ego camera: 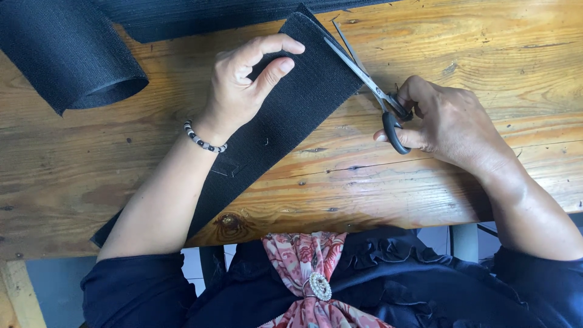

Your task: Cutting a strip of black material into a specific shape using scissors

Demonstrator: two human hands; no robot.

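Fabric strip held flat for scissor work at a wooden bench.

From the left: a roll of black woven fabric (pixel 67 58) lies at the table (pixel 486 54) corner, apart from the hands. The left hand (pixel 243 82), beaded bracelet (pixel 203 138) at the wrist, pinches the upper edge of the black fabric strip (pixel 285 115) between thumb and forefinger, apparently to keep it taut. The strip runs diagonally off the near edge. The right hand (pixel 449 124) grips black-handled scissors (pixel 370 82), blades parted at the strip's top corner.

Bright even daylight, soft shadows under hands, sharp focus, no glare.
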